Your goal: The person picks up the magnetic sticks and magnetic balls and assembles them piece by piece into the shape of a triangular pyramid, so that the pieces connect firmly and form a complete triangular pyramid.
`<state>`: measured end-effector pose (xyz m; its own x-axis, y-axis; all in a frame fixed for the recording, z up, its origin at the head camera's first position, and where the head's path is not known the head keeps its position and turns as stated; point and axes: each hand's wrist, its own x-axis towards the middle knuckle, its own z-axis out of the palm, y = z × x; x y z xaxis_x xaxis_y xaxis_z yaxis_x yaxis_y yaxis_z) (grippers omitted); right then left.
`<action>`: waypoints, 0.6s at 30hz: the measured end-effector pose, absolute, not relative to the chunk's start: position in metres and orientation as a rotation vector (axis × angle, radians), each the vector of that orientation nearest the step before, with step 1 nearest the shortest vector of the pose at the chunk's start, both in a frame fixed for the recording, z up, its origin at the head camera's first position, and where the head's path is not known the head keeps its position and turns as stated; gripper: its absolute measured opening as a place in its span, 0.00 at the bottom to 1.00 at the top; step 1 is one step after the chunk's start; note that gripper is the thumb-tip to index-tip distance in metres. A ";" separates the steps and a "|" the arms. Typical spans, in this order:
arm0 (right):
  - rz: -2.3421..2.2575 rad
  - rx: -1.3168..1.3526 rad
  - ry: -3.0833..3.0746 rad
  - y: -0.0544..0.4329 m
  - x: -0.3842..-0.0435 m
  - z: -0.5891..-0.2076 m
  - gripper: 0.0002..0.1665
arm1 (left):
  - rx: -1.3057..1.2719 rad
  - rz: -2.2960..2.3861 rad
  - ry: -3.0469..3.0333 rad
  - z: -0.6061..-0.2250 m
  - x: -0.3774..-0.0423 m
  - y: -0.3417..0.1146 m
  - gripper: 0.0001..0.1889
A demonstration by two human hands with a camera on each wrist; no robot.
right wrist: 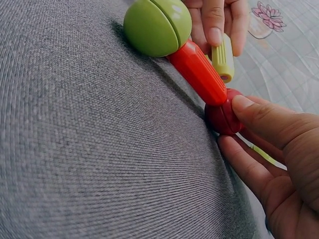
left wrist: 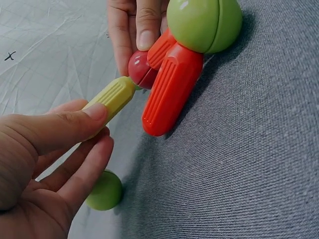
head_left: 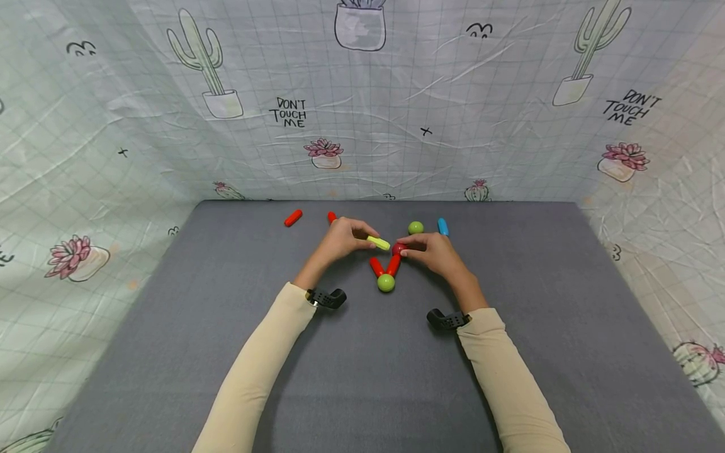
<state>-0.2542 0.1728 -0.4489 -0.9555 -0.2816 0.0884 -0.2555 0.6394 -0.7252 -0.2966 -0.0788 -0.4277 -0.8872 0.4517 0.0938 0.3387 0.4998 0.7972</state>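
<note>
My left hand [head_left: 349,237] pinches a yellow magnetic stick [left wrist: 112,97] between thumb and fingers, its free end pointing toward a dark red ball [right wrist: 219,115]. My right hand [head_left: 433,253] grips that ball with thumb and fingertips. A red stick [right wrist: 199,72] joins the dark red ball to a green ball [head_left: 386,283] lying nearer the body. From this green ball a second red stick [left wrist: 172,92] runs out on the left, so the two sticks form a V. In the right wrist view, the yellow stick's end [right wrist: 226,78] shows just above the dark red ball.
Behind my right hand are another green ball [head_left: 416,228] and a blue stick [head_left: 443,226]. A loose red stick [head_left: 293,218] lies at the back left, and one more [head_left: 331,217] is partly covered by my left hand. Patterned cloth [head_left: 362,113] hangs behind the grey table [head_left: 368,377].
</note>
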 end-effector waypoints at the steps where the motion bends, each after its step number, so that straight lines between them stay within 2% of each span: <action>1: -1.236 -0.461 2.816 0.173 -0.254 -0.449 0.19 | 0.690 1.343 2.611 -0.428 -0.297 -0.079 0.10; 18: -1.219 -0.420 2.804 0.172 -0.254 -0.447 0.19 | 0.662 1.305 2.604 -0.432 -0.305 -0.077 0.10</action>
